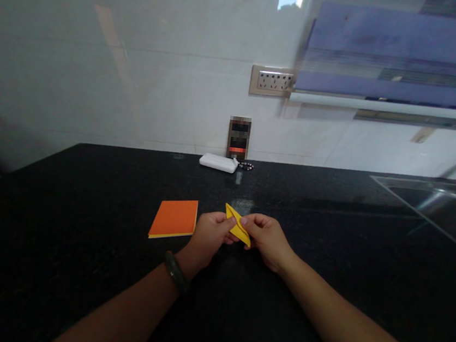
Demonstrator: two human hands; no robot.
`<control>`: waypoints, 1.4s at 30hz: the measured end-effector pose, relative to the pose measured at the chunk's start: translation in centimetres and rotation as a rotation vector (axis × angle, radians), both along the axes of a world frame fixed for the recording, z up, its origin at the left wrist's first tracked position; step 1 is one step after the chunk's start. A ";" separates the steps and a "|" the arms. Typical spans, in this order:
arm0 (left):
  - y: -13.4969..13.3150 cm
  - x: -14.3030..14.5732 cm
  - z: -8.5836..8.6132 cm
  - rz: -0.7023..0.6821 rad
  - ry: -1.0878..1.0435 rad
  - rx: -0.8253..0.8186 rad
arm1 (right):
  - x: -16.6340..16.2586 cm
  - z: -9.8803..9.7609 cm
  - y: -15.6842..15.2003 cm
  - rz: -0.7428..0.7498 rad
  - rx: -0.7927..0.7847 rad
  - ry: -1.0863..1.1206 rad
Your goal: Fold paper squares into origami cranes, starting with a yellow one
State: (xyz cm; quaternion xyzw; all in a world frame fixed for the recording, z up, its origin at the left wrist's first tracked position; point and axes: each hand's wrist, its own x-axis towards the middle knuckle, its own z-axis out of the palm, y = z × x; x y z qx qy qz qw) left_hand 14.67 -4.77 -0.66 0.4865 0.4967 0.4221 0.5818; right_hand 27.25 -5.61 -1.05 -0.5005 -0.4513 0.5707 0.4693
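Observation:
Both of my hands meet over the middle of the black counter (77, 263) and pinch a small folded piece of yellow paper (237, 224). My left hand (208, 239), with a dark band on its wrist, grips the paper's left side with thumb and fingers. My right hand (266, 240) closes on its right side. The paper is a narrow pointed shape, tilted from upper left to lower right. A stack of orange square paper (175, 218) lies flat just left of my left hand.
A white oblong device (218, 163) with dark beads beside it lies at the back by the wall, in front of a small dark box (239, 137). A wall socket strip (271, 81) sits above. A steel sink (433, 208) is sunk into the counter at the right.

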 end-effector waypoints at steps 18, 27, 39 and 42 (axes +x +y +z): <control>0.3 -0.4 -0.3 0.011 0.030 0.107 | 0.4 0.0 0.1 0.071 0.043 -0.093; 0.1 -0.4 -0.2 0.074 0.092 0.168 | 1.3 0.3 0.5 0.183 -0.104 -0.088; 0.4 -0.8 0.2 0.199 0.093 0.198 | 1.6 0.1 0.5 0.178 -0.147 -0.148; 0.5 -0.9 0.4 0.252 0.046 0.184 | 2.1 0.0 0.8 0.191 -0.146 -0.163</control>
